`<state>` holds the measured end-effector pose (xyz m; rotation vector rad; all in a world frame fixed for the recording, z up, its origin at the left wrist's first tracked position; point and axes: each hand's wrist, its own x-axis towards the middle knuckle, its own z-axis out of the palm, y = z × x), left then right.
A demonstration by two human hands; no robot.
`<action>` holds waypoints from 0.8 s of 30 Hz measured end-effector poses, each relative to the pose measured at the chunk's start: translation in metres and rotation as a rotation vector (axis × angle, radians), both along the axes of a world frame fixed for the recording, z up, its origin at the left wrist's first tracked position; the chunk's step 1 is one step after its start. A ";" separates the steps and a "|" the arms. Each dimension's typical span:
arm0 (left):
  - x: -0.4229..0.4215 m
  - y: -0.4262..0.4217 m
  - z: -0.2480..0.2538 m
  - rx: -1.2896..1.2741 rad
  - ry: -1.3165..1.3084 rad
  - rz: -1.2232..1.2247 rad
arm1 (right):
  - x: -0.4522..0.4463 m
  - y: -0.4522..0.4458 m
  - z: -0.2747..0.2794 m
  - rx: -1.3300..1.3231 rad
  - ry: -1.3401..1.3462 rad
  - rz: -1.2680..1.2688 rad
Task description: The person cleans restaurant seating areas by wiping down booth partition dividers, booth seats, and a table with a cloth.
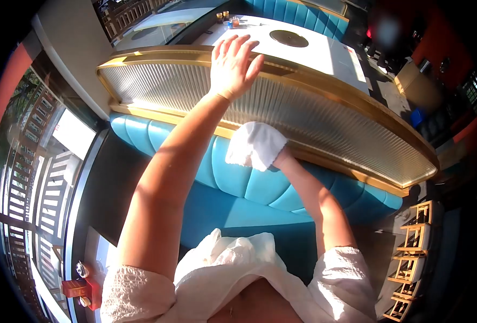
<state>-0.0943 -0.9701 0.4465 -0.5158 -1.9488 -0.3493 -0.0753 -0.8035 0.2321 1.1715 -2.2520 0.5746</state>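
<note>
My left hand (232, 70) rests with spread fingers over the wooden top rail (297, 69) of a ribbed glass partition (324, 116). Nothing is held in it. Lower down, a white cloth (255, 146) covers my right hand, whose fingers are hidden beneath it; only the wrist shows. The cloth lies against the top of a blue padded bench back (230, 167) and overlaps the partition's lower wooden edge.
Behind the partition stands a white table (324, 54) with a round dark inset (288, 37) and small condiment jars (234, 21). Wooden-framed stools (412, 253) line the right. A red box (90, 292) sits low at left, near the window.
</note>
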 end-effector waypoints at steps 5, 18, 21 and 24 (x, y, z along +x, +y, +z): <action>0.066 -0.077 -0.075 0.251 -0.165 -0.057 | 0.029 -0.018 0.210 0.360 -0.561 0.123; 0.265 -0.192 -0.292 0.573 -0.791 0.398 | -0.024 -0.116 0.123 -0.242 -1.332 0.472; 0.262 -0.201 -0.300 0.608 -0.779 0.399 | -0.053 -0.152 0.144 -0.163 -1.394 0.794; 0.247 -0.202 -0.306 0.674 -0.775 0.369 | -0.064 -0.171 0.067 0.448 0.008 -0.064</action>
